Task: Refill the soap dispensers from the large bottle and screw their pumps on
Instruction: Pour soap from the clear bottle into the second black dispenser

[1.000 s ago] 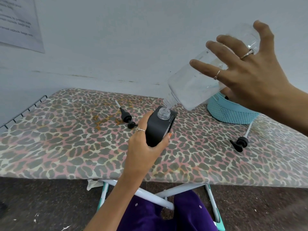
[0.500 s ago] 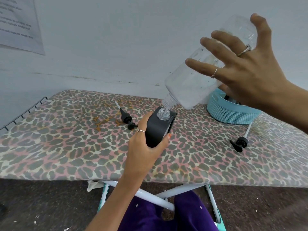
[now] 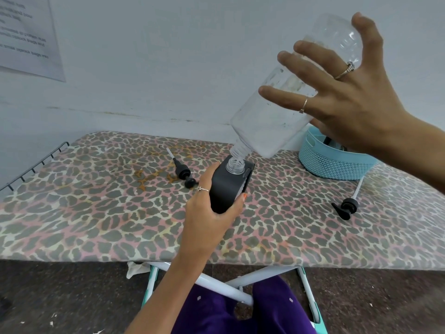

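My left hand (image 3: 207, 213) is gripping the black soap dispenser (image 3: 228, 186) over the leopard-print ironing board (image 3: 96, 213), while my right hand (image 3: 342, 92) is clasping the clear large bottle (image 3: 272, 116), tipping its neck into the dispenser's mouth; two pumps (image 3: 184, 172) (image 3: 346, 206) are lying beside the dispenser.

A plain room in a home, likely a utility or laundry corner. An ironing board (image 3: 96, 213) with a leopard-print cover and folding white legs (image 3: 216, 283) serves as the work surface against a bare pale wall (image 3: 168, 56). A printed sheet (image 3: 26, 37) hangs there, a turquoise basket (image 3: 332, 162) sits on the board, and the floor (image 3: 60, 297) is dark and speckled.
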